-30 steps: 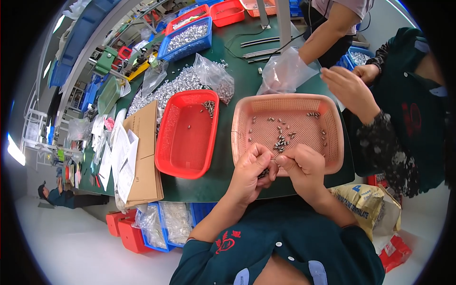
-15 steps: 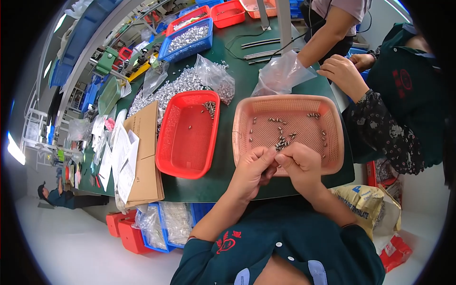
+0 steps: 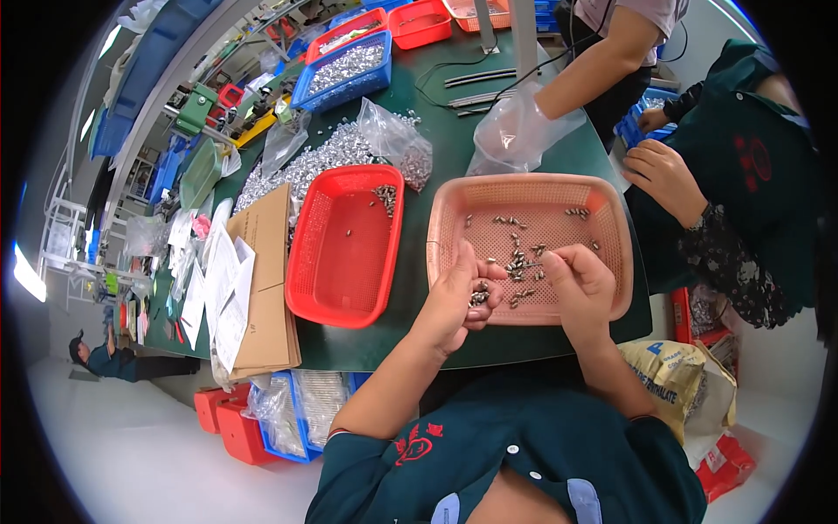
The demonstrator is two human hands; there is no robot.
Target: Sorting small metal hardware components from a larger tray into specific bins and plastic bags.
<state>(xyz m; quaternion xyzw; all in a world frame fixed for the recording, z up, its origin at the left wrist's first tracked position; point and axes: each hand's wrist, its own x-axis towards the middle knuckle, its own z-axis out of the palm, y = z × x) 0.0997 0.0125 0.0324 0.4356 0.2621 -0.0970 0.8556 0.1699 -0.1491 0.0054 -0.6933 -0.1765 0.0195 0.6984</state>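
Smooth green desk (image 3: 384, 345), with a glittering heap of silver metal parts (image 3: 323, 157) spilled beside a crinkled clear plastic bag (image 3: 388, 135). Toward the left, flat brown cardboard (image 3: 271, 301) under loose white papers (image 3: 227, 301); next to it, a red basket (image 3: 336, 271) of perforated plastic, rectangular with rounded corners, a few small dark parts (image 3: 385, 199) mostly gathered by its far right corner.

Farther right, a peach basket (image 3: 524, 180) of the same pierced plastic, strewn with stubby, shiny metal cylinders (image 3: 518, 262): a loose cluster around the middle, short lines of others toward the sides. Above its near left part, left hand (image 3: 456, 301) cupped, fingers half curled round a small clump (image 3: 479, 295) of similar cylinders, thumb raised apart. Above the near right part, right hand (image 3: 583, 284) with thumb and forefinger pressed together at the tips, pinching a slim grey piece (image 3: 532, 264) just over the cluster; exact shape too small to tell. Beyond the far rim, a co-worker's forearm (image 3: 594, 74) reaching into a filmy, translucent bag (image 3: 506, 144).
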